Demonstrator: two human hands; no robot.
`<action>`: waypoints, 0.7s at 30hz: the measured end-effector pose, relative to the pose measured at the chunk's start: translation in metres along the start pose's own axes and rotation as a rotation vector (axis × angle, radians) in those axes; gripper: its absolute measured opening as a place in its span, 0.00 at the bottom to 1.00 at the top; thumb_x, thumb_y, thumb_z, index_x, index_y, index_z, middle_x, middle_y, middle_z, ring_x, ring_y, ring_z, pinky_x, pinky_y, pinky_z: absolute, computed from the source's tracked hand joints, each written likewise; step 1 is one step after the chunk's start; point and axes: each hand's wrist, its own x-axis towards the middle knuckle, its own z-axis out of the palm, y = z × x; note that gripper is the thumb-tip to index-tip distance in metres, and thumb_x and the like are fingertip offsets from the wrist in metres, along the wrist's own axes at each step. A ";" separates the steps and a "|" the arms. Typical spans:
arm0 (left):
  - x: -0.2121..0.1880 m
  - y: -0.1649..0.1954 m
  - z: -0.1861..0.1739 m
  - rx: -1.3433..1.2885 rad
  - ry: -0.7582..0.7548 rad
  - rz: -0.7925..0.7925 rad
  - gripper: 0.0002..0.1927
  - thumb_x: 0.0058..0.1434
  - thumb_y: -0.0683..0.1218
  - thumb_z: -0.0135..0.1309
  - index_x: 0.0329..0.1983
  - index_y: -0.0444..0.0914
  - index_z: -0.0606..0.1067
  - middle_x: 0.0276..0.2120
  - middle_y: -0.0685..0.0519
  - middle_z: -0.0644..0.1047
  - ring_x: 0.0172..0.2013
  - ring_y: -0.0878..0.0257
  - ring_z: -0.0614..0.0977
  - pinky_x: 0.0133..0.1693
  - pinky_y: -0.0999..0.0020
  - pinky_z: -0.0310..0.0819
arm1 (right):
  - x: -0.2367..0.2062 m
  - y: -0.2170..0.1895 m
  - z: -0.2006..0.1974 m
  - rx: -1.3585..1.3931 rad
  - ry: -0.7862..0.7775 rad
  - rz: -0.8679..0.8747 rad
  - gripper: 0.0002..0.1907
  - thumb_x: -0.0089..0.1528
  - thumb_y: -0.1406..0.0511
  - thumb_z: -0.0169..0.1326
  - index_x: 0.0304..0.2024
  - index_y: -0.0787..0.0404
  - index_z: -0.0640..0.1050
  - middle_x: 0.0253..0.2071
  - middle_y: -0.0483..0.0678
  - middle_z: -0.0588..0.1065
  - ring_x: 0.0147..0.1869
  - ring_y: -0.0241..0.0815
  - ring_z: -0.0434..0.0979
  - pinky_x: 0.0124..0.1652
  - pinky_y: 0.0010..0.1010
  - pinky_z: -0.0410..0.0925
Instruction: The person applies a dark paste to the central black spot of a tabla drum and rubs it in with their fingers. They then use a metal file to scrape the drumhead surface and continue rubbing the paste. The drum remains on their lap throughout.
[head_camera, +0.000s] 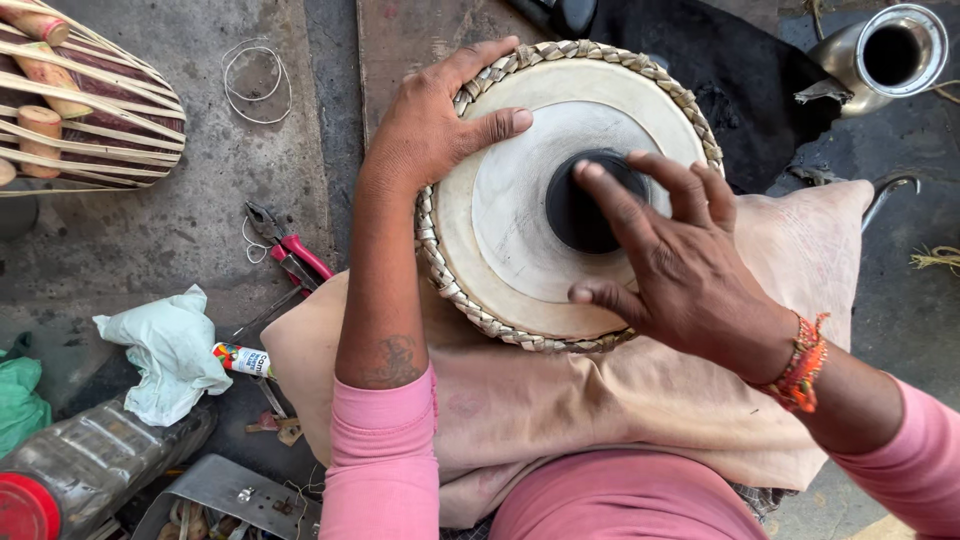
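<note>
Grey concrete floor (180, 220) lies under our workplace, with a beige cushion (800, 250) on our lap carrying the drum (510, 230), a round skin head laced with a woven rim. It sits directly beneath both our hands, its black centre patch (575, 220) just under our right fingertips.

Our right hand (670, 270) covers part of that patch and the lower right skin, so we cannot see the surface below the palm. The drum's body is hidden under its head. At the upper left a second drum (80, 100) with straps and wooden pegs is cut off by the frame edge, as is the plastic bottle (80, 465) at the lower left.

Our left hand (430, 120) lies flat and spread on the rim, thumb reaching onto the skin, gripping nothing. Our right hand is open too, fingers spread and pressing on the black patch. Red-handled pliers (285, 250) lie near a white cloth (170, 350).
</note>
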 end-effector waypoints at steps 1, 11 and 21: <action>0.000 0.001 0.000 -0.017 0.006 -0.021 0.40 0.53 0.69 0.69 0.65 0.46 0.75 0.58 0.48 0.81 0.59 0.52 0.82 0.61 0.57 0.73 | -0.001 -0.002 0.000 -0.002 -0.019 -0.016 0.48 0.65 0.39 0.44 0.76 0.61 0.56 0.46 0.53 0.75 0.78 0.56 0.52 0.70 0.57 0.40; -0.001 0.002 0.000 -0.059 0.025 -0.123 0.40 0.48 0.70 0.68 0.57 0.42 0.78 0.48 0.48 0.84 0.46 0.56 0.88 0.51 0.59 0.81 | -0.019 0.008 0.014 -0.148 -0.020 0.098 0.48 0.64 0.39 0.47 0.77 0.58 0.57 0.57 0.50 0.76 0.77 0.54 0.52 0.70 0.54 0.37; -0.002 -0.001 0.004 -0.017 0.058 -0.039 0.39 0.51 0.70 0.69 0.57 0.41 0.79 0.49 0.48 0.84 0.51 0.54 0.86 0.55 0.58 0.78 | -0.008 0.001 0.013 -0.152 -0.022 0.063 0.48 0.63 0.40 0.49 0.77 0.57 0.56 0.52 0.53 0.80 0.76 0.54 0.51 0.69 0.52 0.40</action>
